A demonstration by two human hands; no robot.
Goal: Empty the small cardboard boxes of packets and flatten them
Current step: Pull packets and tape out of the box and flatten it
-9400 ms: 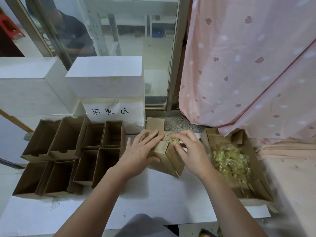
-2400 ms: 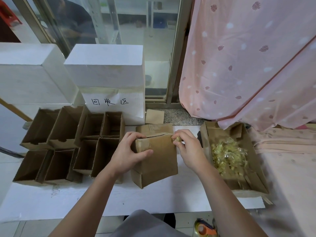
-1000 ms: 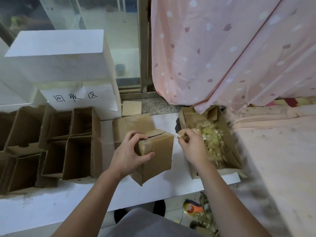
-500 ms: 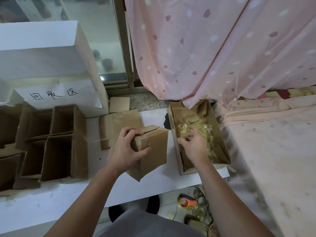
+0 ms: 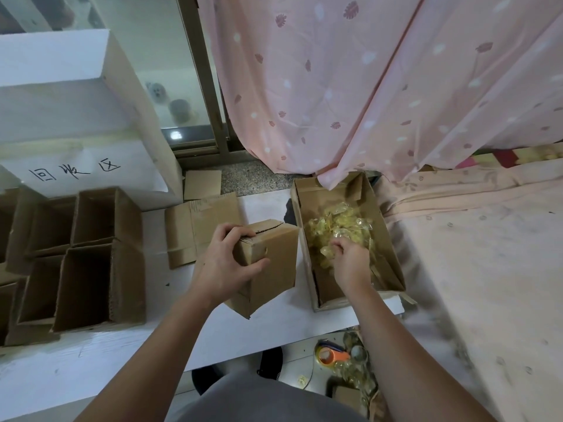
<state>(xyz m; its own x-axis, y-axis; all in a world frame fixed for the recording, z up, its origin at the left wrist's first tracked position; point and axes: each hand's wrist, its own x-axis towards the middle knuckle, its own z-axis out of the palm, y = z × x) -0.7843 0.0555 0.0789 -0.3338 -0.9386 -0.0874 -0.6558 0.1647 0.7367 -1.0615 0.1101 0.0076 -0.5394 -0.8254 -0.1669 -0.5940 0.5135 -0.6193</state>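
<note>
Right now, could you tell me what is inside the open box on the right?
The open box holds a pile of yellowish clear packets. The right hand reaches into them, covering some; what its fingers hold cannot be seen. The near floor shows bare cardboard.

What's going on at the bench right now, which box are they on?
A person is working through small cardboard boxes. The left hand grips the top corner of a small box that stands tilted on the white table. The right hand is down in the open collecting box to its right, fingers curled among the yellow packets. One flattened box lies behind the held one, and a group of empty open boxes stands to the left.
</note>
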